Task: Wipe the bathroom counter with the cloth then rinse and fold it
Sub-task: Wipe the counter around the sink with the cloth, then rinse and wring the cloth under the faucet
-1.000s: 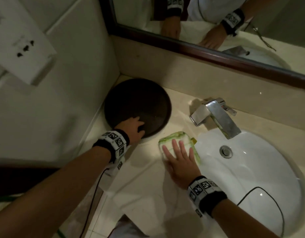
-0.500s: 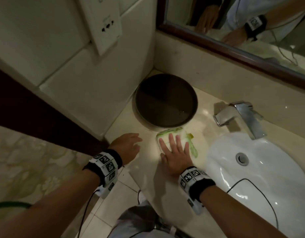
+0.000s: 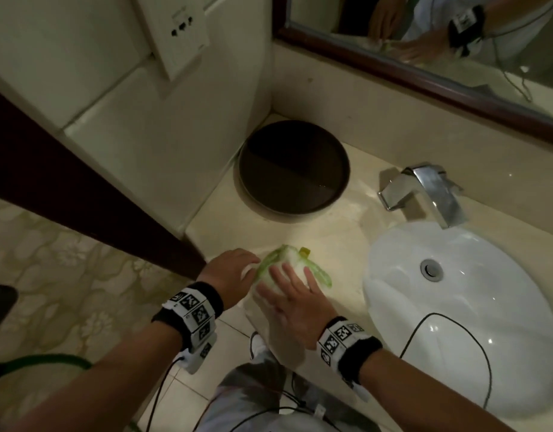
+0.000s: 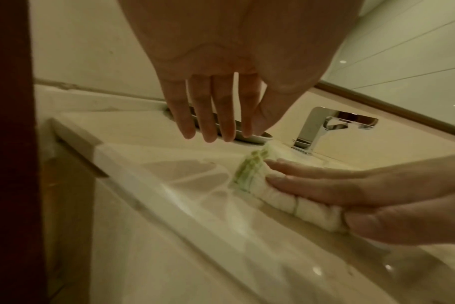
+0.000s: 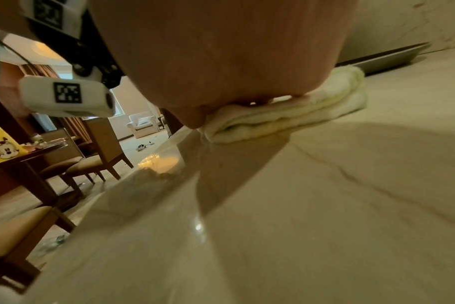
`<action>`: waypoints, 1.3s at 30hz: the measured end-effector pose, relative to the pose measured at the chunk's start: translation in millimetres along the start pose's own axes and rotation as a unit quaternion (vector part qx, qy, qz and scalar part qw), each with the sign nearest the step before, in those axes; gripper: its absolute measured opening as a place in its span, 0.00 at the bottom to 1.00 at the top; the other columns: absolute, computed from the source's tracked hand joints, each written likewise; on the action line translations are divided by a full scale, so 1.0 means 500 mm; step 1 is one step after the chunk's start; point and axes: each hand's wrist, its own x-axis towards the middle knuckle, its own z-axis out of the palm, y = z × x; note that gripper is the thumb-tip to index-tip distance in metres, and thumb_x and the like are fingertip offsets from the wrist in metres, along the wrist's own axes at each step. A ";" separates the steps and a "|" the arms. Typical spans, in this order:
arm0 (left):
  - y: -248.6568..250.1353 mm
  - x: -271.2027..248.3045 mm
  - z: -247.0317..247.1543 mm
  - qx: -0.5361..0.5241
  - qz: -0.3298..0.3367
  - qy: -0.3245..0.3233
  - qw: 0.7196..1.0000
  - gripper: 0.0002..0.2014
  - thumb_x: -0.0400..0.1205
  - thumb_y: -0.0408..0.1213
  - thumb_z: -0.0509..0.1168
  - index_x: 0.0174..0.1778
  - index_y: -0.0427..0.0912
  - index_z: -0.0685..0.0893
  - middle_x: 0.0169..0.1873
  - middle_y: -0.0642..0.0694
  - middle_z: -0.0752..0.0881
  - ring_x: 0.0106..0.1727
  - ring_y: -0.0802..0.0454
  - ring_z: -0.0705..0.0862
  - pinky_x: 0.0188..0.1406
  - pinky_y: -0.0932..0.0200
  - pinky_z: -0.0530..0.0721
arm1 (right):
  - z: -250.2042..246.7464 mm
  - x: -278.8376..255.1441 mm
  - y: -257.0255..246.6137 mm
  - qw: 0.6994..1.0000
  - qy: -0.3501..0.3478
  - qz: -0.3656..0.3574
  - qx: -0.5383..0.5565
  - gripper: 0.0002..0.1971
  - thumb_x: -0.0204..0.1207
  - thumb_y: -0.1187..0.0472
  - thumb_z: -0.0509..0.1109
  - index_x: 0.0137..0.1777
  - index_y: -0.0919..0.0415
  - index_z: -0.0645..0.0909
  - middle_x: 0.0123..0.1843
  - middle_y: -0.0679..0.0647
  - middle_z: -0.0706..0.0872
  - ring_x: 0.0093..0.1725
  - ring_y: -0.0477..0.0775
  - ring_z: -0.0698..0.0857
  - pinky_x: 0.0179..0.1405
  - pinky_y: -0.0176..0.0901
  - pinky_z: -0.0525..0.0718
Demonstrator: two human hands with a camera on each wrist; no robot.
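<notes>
A folded white cloth (image 3: 287, 256) with green trim lies on the beige marble counter (image 3: 325, 241), near its front left corner. My right hand (image 3: 290, 291) presses flat on it with fingers spread and straight. In the left wrist view, the cloth (image 4: 252, 170) bunches under those fingers. The right wrist view shows the palm bearing down on the cloth (image 5: 299, 111). My left hand (image 3: 234, 266) hovers just left of the cloth, fingers (image 4: 213, 115) straight and relaxed, holding nothing.
A dark round tray (image 3: 294, 166) sits in the counter's back left corner against the wall. A chrome faucet (image 3: 424, 191) stands over the white sink (image 3: 393, 307) on the right. A mirror runs along the back, and the counter's edge drops to the floor on the left.
My right hand has slid the cloth away from the tray toward the counter's front edge. My left hand came off the tray and now hovers beside the cloth.
</notes>
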 end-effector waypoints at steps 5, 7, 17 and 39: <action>0.071 0.011 0.043 0.025 0.024 -0.035 0.999 0.17 0.84 0.42 0.60 0.69 0.50 0.79 0.67 0.51 0.79 0.68 0.51 0.76 0.69 0.57 0.72 | 0.045 -0.085 0.041 0.999 -0.035 -0.018 -0.018 0.30 0.80 0.43 0.47 0.84 0.41 0.55 0.84 0.55 0.64 0.82 0.62 0.64 0.73 0.70 0.70; 0.111 0.018 0.066 0.039 0.046 -0.049 0.997 0.17 0.84 0.42 0.60 0.70 0.50 0.79 0.68 0.50 0.79 0.68 0.50 0.76 0.69 0.57 0.72 | 0.055 -0.129 0.062 0.999 -0.033 -0.014 -0.018 0.29 0.81 0.43 0.48 0.84 0.41 0.57 0.84 0.54 0.65 0.82 0.61 0.64 0.73 0.69 0.70; 0.281 0.038 0.169 0.098 0.109 -0.132 0.980 0.20 0.84 0.51 0.55 0.70 0.53 0.78 0.67 0.50 0.78 0.67 0.49 0.76 0.67 0.52 0.74 | 0.088 -0.300 0.153 0.996 -0.070 0.044 0.026 0.26 0.87 0.45 0.38 0.84 0.42 0.58 0.82 0.55 0.68 0.80 0.62 0.69 0.66 0.71 0.76; 0.441 0.025 0.170 0.006 0.004 -0.005 1.000 0.03 0.83 0.42 0.60 0.45 0.48 0.73 0.34 0.51 0.84 0.36 0.45 0.81 0.38 0.54 0.78 | -0.008 -0.338 0.316 0.908 0.155 0.199 0.334 0.16 0.75 0.60 0.65 0.64 0.50 0.75 0.42 0.52 0.86 0.44 0.58 0.84 0.40 0.41 0.74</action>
